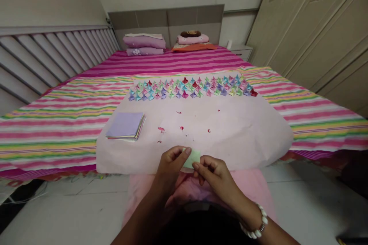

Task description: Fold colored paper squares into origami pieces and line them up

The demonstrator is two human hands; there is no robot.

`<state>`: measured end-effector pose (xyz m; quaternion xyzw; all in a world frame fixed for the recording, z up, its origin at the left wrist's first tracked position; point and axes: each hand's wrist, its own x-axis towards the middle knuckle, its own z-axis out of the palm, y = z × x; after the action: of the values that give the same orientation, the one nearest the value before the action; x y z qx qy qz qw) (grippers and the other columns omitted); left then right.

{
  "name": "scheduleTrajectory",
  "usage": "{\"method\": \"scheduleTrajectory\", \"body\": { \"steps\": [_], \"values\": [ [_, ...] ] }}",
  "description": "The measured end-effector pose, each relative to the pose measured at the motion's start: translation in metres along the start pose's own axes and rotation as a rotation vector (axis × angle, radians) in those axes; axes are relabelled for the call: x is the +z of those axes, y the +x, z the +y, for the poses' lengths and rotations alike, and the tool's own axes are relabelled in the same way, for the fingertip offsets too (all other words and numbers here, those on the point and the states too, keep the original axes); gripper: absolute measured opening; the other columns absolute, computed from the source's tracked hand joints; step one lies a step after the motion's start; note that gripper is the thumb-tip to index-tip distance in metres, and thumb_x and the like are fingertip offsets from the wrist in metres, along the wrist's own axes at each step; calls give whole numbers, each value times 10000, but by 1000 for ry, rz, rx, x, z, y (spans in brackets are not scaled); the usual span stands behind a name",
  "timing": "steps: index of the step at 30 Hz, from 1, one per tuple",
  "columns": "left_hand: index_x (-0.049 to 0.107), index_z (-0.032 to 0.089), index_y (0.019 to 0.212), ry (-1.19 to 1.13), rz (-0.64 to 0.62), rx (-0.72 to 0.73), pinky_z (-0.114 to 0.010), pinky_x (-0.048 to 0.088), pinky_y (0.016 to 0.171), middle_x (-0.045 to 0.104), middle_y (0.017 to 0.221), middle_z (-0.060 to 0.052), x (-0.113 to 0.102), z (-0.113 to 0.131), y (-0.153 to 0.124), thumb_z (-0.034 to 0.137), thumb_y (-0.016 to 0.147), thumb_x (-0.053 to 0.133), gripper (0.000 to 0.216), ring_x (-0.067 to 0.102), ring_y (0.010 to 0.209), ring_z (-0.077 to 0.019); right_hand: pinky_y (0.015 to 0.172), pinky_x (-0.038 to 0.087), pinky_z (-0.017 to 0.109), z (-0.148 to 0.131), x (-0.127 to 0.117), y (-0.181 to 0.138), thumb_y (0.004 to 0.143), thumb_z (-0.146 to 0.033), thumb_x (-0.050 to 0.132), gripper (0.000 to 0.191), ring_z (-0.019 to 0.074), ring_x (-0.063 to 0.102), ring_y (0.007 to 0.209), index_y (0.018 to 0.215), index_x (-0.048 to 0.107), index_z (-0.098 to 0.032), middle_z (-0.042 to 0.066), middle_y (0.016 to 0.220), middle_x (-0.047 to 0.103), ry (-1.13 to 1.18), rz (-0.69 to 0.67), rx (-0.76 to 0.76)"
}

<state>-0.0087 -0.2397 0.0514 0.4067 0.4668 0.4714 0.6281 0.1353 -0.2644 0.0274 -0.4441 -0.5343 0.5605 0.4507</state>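
Note:
A small pale green piece of origami paper [192,158], apparently folded, is held up between my two hands at the front edge of the pinkish-white sheet. My left hand [174,160] pinches its left side, thumb on top. At its lower right corner, my right hand [211,168] grips it between thumb and fingers. To the left lies a stack of square coloured paper [125,125], lilac on top. Farther back, several small folded paper pieces [185,88] in many colours stand in rows. The undersides of my fingers are hidden.
The pinkish-white sheet [235,134] covers part of a striped bed [324,122] and bears red marks or scraps [161,129]. Folded bedding [145,42] sits near the headboard [152,17]. A slatted rail [57,51] runs along the left; wardrobe doors [313,26] stand at right.

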Motion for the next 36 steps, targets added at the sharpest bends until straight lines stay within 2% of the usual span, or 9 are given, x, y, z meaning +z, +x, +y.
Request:
{"method": "scheduleTrajectory", "body": {
  "steps": [3, 9, 14, 19, 22, 25, 32, 36],
  "values": [
    [589, 146, 581, 36, 13, 51, -197, 363, 480, 497, 523, 38, 0, -1, -2, 412, 752, 693, 333, 450, 503, -84, 482, 346, 230, 2, 1, -2, 851, -496, 587, 377, 101, 469, 469, 651, 569, -178, -26, 537, 555, -16, -27, -6],
    [529, 169, 606, -309, -10, -64, -209, 374, 454, 484, 506, 48, 6, -13, 0, 420, 776, 668, 333, 442, 466, -90, 467, 331, 231, 7, 3, -1, 843, -549, 569, 410, 100, 449, 448, 657, 553, -183, -30, 520, 543, -5, -26, 19],
    [610, 149, 657, -127, 32, 9, -199, 392, 498, 555, 560, 33, 3, -16, 3, 384, 733, 722, 271, 490, 522, -91, 463, 318, 227, 12, 3, -1, 832, -531, 594, 405, 93, 432, 436, 635, 552, -180, -32, 501, 538, 7, 8, 47],
    [538, 157, 570, -53, 46, 56, -186, 327, 454, 467, 497, 58, -2, -10, 2, 376, 746, 707, 328, 405, 471, -68, 528, 364, 246, 1, 1, 1, 785, -510, 653, 370, 118, 491, 530, 638, 586, -177, -14, 579, 575, 43, -55, 46],
    [543, 154, 560, -16, 41, 76, -186, 322, 474, 445, 504, 60, -2, -8, 1, 357, 738, 717, 321, 388, 491, -67, 559, 356, 251, -6, -2, 4, 754, -467, 694, 344, 122, 457, 571, 607, 569, -182, -32, 575, 513, -10, 9, -30],
    [546, 151, 548, 27, 10, 90, -199, 323, 504, 431, 510, 56, -1, -9, 0, 342, 733, 719, 317, 377, 518, -74, 568, 355, 256, -9, -5, 6, 791, -439, 661, 333, 125, 444, 575, 605, 558, -182, -32, 573, 489, -16, 61, -39],
    [539, 151, 560, -12, -46, 60, -217, 310, 519, 427, 515, 56, 0, -14, 3, 353, 749, 706, 323, 363, 532, -82, 555, 328, 246, -6, -3, 7, 812, -425, 631, 360, 119, 388, 573, 574, 531, -175, -36, 564, 428, 81, 117, -15],
    [513, 148, 542, 3, -15, 69, -212, 302, 508, 416, 508, 60, 0, -10, 2, 360, 734, 713, 349, 353, 517, -75, 565, 333, 247, -3, -3, 7, 803, -480, 631, 383, 121, 404, 580, 591, 568, -167, -33, 569, 459, 103, 67, 16]
  ]
}}
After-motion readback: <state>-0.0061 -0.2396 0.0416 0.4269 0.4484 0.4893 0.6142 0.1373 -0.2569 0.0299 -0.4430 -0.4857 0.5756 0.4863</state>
